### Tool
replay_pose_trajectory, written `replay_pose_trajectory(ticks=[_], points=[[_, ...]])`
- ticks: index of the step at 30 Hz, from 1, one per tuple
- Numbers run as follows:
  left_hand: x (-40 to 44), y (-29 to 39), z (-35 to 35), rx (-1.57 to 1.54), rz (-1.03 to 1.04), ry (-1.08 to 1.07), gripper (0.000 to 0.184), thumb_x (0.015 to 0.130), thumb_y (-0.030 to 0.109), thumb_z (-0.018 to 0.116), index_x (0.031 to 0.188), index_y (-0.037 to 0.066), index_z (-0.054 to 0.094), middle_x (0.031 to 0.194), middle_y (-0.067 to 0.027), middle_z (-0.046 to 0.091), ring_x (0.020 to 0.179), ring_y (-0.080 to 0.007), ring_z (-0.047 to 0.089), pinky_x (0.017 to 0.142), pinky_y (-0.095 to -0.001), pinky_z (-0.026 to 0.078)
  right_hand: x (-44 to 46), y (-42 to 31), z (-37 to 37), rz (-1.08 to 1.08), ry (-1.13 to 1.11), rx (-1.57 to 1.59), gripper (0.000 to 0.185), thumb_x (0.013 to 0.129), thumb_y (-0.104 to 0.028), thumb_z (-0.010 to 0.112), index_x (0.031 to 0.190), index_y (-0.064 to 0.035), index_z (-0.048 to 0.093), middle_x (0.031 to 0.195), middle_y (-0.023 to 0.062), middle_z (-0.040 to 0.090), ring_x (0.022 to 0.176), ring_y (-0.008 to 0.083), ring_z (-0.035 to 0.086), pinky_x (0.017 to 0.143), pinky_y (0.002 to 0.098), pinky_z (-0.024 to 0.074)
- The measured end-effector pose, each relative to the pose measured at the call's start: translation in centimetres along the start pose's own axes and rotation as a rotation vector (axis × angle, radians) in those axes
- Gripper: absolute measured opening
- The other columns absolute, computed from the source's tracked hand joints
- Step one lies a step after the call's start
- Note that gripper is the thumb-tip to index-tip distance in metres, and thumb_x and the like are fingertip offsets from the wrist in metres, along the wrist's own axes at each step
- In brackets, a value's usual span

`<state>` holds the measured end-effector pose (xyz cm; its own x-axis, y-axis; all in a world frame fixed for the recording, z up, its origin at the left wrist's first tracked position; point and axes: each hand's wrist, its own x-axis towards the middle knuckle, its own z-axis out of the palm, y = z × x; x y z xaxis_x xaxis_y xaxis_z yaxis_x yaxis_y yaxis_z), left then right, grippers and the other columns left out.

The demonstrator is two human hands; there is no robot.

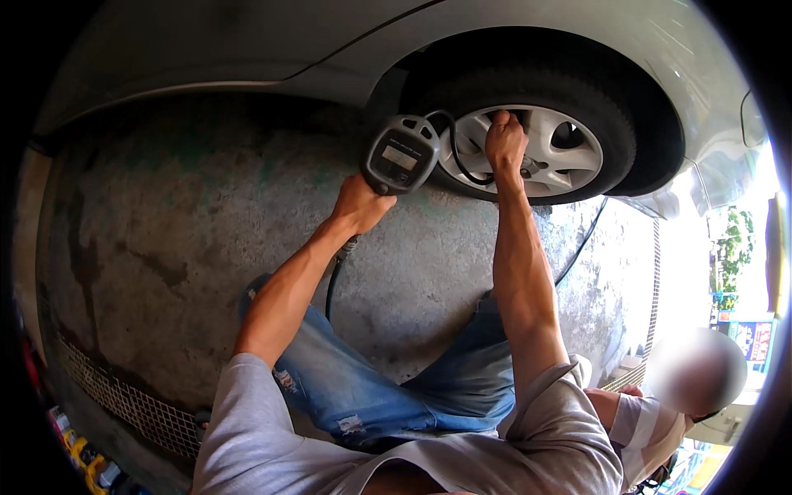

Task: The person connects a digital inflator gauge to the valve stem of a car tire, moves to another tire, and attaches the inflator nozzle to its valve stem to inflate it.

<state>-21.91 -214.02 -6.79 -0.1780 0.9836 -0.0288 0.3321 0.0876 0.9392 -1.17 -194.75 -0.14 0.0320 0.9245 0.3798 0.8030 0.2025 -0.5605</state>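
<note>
My left hand (360, 205) is wrapped round the grip of a digital tyre inflator gauge (381, 172), its display facing up towards me. From the gauge's top a thin black hose (455, 148) loops over to the silver alloy wheel (584, 158) of a car. My right hand (506, 147) is closed against the upper part of that wheel, fingers bent near the rim; whatever they pinch is hidden. The black tyre (615, 115) surrounds the rim. Below my left hand, a connector and thicker air hose (333, 280) run down from the grip.
The car's body (206, 41) spans the top, over a stained concrete floor (190, 239). Another hose (584, 243) lies right of my right arm. A person (648, 433) is close at the lower right. A floor grate (132, 396) runs along the lower left.
</note>
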Motion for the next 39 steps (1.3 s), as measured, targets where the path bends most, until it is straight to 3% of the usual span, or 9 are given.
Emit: replay_pose_trajectory(ticks=[15,18,24,28,29,39], points=[[-0.2,0.6,-0.3,-0.028,-0.027,-0.018,0.021,0.072,0.012,0.066,0.091,0.002,0.07,0.086,-0.0126,0.073,0.083,-0.025,0.069,0.074,-0.0386,0.052,0.1,0.1,-0.1,-0.012,0.01,-0.01,0.05,0.101,-0.035,0.035,0.098,0.0041,0.067,0.1,0.0359,0.067,0.1,0.0562,0.062,0.093,0.0576,0.0475],[-0.3,0.5,-0.2,-0.021,0.014,0.001,0.016,0.078,0.014,0.064,0.087,0.002,0.069,0.084,-0.0161,0.072,0.082,-0.0306,0.07,0.073,-0.0423,0.052,0.1,0.0,-0.2,-0.016,0.002,-0.009,0.051,0.101,-0.035,0.035,0.099,0.0041,0.067,0.1,0.0359,0.067,0.101,0.0562,0.061,0.092,0.0577,0.0474],[-0.3,0.4,-0.2,-0.026,0.002,-0.002,0.019,0.078,0.016,0.065,0.089,0.002,0.07,0.085,-0.0169,0.073,0.085,-0.0322,0.071,0.076,-0.042,0.053,0.2,0.5,-0.1,-0.033,-0.004,-0.012,0.051,0.102,-0.035,0.035,0.1,0.0037,0.067,0.101,0.0358,0.067,0.101,0.0561,0.061,0.092,0.0581,0.0473],[-0.2,0.4,-0.5,-0.032,-0.047,-0.058,0.023,0.077,0.016,0.067,0.095,0.002,0.07,0.092,-0.0173,0.073,0.091,-0.0313,0.07,0.08,-0.0414,0.053,0.5,0.5,0.0,-0.035,-0.015,-0.069,0.049,0.101,-0.035,0.036,0.099,0.003,0.067,0.101,0.036,0.066,0.101,0.0561,0.062,0.092,0.0593,0.0478],[-0.4,0.4,-0.5,-0.048,-0.045,-0.067,0.025,0.076,0.016,0.067,0.096,0.002,0.07,0.095,-0.0173,0.074,0.093,-0.0309,0.07,0.082,-0.041,0.052,0.5,0.5,0.0,0.018,-0.044,-0.045,0.056,0.099,-0.039,0.029,0.108,0.0016,0.068,0.109,0.0361,0.064,0.109,0.0584,0.057,0.097,0.0581,0.0452],[-0.6,0.0,-0.9,-0.132,-0.094,-0.11,0.033,0.077,0.018,0.072,0.107,0.004,0.071,0.108,-0.0161,0.073,0.106,-0.0302,0.067,0.092,-0.0395,0.051,0.6,0.3,-0.1,-0.064,-0.063,-0.082,0.057,0.098,-0.039,0.029,0.106,0.0008,0.069,0.109,0.035,0.065,0.11,0.0574,0.057,0.097,0.0565,0.0451]])
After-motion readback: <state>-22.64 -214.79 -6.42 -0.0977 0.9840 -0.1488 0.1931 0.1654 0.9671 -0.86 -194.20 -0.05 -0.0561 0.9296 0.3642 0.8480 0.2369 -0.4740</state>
